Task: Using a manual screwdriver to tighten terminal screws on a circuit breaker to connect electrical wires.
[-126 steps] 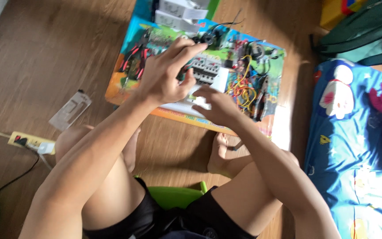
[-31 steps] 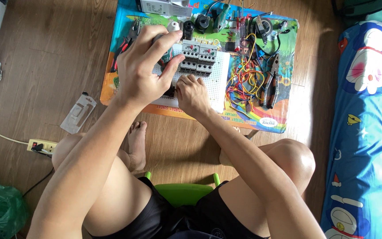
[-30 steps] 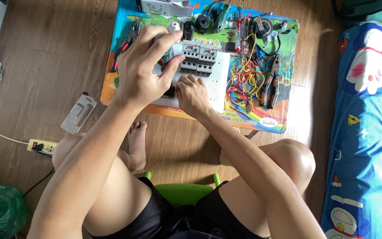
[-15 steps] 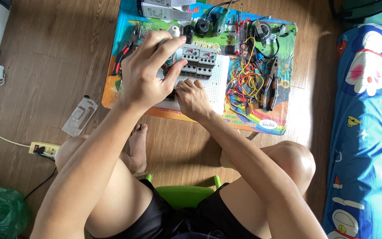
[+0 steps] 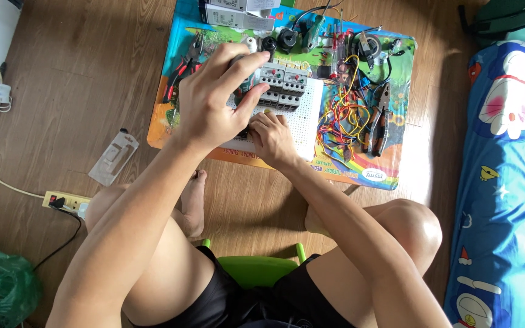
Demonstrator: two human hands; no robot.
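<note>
Upper middle of the frame: left hand [image 5: 211, 103] is curled over the grey breaker modules [image 5: 282, 85] on the white perforated board [image 5: 302, 124], fingers gripping the left end of the row. Right hand [image 5: 273, 138] rests closed on the board's lower edge; can't tell what it pinches. Loose colored wires [image 5: 338, 121] and pliers [image 5: 381, 118] lie right of it on the colorful mat [image 5: 396, 164].
</note>
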